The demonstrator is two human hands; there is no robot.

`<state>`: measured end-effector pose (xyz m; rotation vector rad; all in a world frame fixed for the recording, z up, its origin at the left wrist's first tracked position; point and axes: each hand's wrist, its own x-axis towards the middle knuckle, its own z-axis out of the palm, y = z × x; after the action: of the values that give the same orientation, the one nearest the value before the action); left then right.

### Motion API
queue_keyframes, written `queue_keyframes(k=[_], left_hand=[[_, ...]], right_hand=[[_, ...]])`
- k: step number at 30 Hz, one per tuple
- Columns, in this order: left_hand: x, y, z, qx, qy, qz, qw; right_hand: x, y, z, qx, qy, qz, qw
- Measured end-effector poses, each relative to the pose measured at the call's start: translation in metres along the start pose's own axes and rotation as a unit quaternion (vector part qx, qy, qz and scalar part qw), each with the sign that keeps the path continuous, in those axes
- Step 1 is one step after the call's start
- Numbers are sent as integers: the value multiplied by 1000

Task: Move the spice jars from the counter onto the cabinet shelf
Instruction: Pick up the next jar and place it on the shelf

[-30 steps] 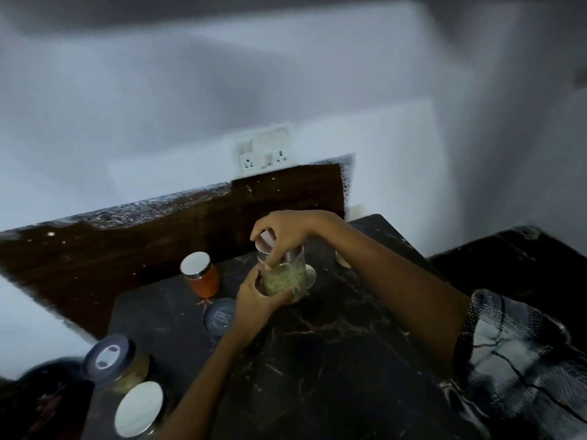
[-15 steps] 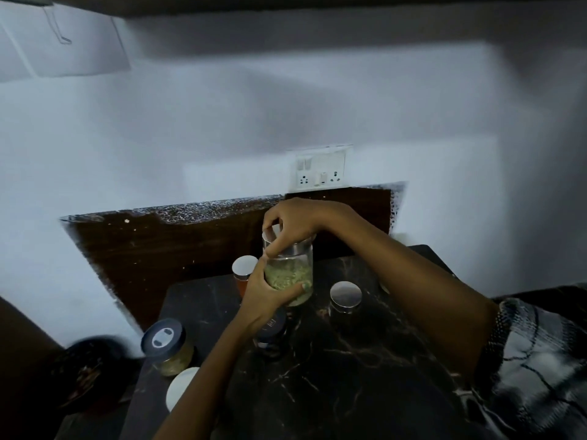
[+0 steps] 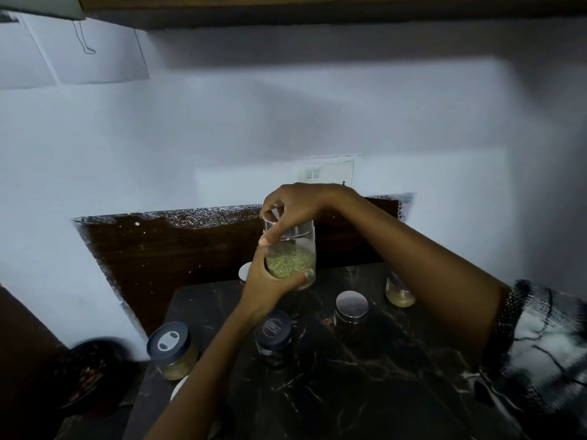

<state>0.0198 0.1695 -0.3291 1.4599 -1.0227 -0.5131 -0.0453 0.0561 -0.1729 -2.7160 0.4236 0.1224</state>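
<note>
A clear glass jar of green seeds is held up above the dark marble counter. My left hand cups its base from the left. My right hand grips its silver lid from above. On the counter stand a dark-lidded jar at the left, a dark jar under my left wrist, a silver-lidded dark jar, and a pale jar behind my right forearm. A silver lid peeks out behind my left hand. The underside of a brown cabinet runs along the top.
A dark bowl sits at the lower left, beside the counter. A white round lid shows at the counter's left edge. A wall socket is behind my right hand, above a brown backsplash.
Both hands have lifted the green-seed jar higher off the counter. My view has tilted upward, bringing the cabinet's underside and more wall into sight.
</note>
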Motion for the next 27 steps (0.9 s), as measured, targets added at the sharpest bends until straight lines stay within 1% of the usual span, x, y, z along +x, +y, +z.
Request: queue_keyframes(k=[2,3,6,8,10,11,12,15,16,17,19,23,25,27], left_hand=[[4,2,-7,-3,-18,-3,1000],[5,4,-9,-10,-22,-5,1000],[6,10,-5,-27,-5,-3,1000],[6,13,2,-23,13,9,1000],[7,15,7,-26,26,18,999],[9,16,8,-26,28,19,999],[10,16,8,-29,24,14,999],[14,15,4,-73,-13,-16,997],[15,16,2,-94,-31,-27,995],[16,17,0,-114,-49,-34,992],[18,20,-1,-133,-69,-39,988],[24,21,0,-102,-56,-30,993],[25,18,2,-81,-51,-23,995],[25,14,3,-76,-45,-20,996]], right_hand=[[-7,-1,-8,42,-30,-16,999],[-10,0,-10,56,-22,-23,998],[-10,4,-11,58,58,-25,996],[-8,4,-9,31,111,-6,993],[-5,3,-8,2,142,22,990],[-4,3,-8,-5,137,28,990],[-4,3,-10,-1,115,24,993],[-10,5,-18,51,-2,-1,999],[-12,6,-20,76,-16,-8,997],[-14,9,-21,101,-7,-13,995],[-14,14,-21,134,42,-15,990],[-8,18,-18,104,130,7,986],[-5,19,-17,105,152,20,983],[-2,20,-16,114,151,34,981]])
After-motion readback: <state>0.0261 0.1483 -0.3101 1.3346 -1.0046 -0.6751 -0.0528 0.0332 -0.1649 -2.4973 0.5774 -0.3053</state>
